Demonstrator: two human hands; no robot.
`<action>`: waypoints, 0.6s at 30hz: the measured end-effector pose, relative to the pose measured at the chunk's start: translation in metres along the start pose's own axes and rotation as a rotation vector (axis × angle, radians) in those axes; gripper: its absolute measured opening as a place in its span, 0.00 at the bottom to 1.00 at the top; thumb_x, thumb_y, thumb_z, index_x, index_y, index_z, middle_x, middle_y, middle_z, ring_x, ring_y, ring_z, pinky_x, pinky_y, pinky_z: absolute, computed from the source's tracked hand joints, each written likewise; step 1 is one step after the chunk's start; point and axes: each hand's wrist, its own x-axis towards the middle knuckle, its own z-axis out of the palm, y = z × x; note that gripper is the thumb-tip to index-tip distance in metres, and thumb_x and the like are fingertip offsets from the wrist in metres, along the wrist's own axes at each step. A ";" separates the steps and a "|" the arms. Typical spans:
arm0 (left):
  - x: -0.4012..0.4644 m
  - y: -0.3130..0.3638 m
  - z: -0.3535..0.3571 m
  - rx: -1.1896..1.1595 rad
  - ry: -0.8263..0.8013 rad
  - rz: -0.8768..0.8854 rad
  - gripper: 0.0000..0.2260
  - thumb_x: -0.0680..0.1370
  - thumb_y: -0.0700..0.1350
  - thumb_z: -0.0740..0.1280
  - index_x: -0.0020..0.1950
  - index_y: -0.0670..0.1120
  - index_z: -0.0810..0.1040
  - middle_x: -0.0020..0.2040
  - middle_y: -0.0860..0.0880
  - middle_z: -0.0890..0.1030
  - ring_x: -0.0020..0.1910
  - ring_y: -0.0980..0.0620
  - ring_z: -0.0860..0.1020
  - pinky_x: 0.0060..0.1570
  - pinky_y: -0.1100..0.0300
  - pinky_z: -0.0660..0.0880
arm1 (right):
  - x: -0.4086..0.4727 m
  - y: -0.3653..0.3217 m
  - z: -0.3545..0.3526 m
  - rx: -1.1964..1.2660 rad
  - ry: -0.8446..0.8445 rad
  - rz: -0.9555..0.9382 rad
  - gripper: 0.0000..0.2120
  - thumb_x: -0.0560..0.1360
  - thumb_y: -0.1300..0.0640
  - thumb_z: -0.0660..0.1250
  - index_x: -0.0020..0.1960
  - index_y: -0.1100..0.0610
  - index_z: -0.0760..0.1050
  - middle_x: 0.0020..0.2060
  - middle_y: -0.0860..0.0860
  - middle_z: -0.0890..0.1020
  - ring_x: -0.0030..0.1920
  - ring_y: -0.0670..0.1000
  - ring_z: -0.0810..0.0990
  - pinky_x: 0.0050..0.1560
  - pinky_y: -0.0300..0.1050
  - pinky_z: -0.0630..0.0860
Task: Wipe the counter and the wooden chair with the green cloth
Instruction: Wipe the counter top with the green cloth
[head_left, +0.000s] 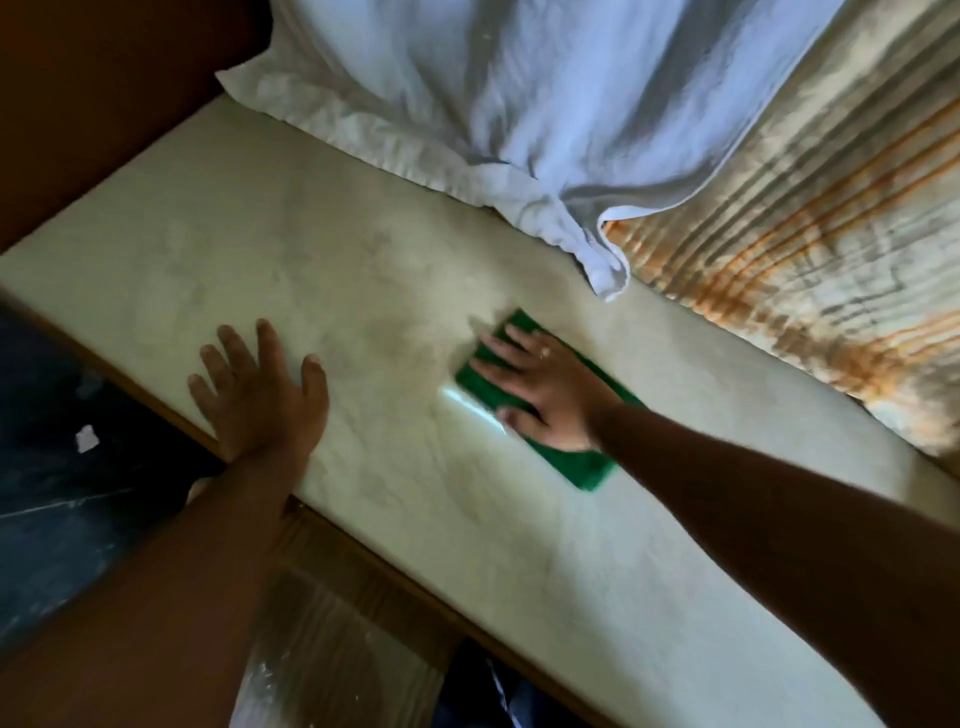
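Pressing green cloth (540, 400), right hand (545, 389) flat

You look down in dim light at a dark floor (62, 467) on the left, a white cloth (493, 93) and a striped orange-grey curtain (810, 234) hanging behind.

Head view, steeply down, close
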 end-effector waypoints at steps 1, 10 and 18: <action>0.001 -0.001 0.002 -0.001 -0.001 0.002 0.33 0.79 0.63 0.48 0.81 0.50 0.53 0.82 0.39 0.52 0.80 0.36 0.51 0.77 0.38 0.45 | 0.030 0.000 -0.006 -0.002 0.010 0.027 0.29 0.81 0.44 0.59 0.79 0.53 0.62 0.79 0.59 0.62 0.77 0.66 0.59 0.77 0.61 0.56; -0.008 -0.002 -0.016 -0.067 -0.139 -0.010 0.34 0.80 0.66 0.47 0.82 0.52 0.46 0.83 0.45 0.46 0.81 0.41 0.44 0.78 0.41 0.40 | -0.069 -0.089 0.022 0.012 -0.107 -0.439 0.30 0.80 0.40 0.56 0.80 0.50 0.59 0.79 0.56 0.62 0.79 0.62 0.56 0.78 0.60 0.48; -0.132 0.067 -0.054 -0.351 -0.178 0.232 0.21 0.76 0.60 0.67 0.63 0.49 0.77 0.57 0.47 0.82 0.55 0.43 0.80 0.55 0.51 0.76 | -0.190 -0.090 0.015 0.333 0.164 0.577 0.35 0.76 0.32 0.53 0.73 0.54 0.68 0.67 0.55 0.75 0.65 0.57 0.74 0.65 0.57 0.70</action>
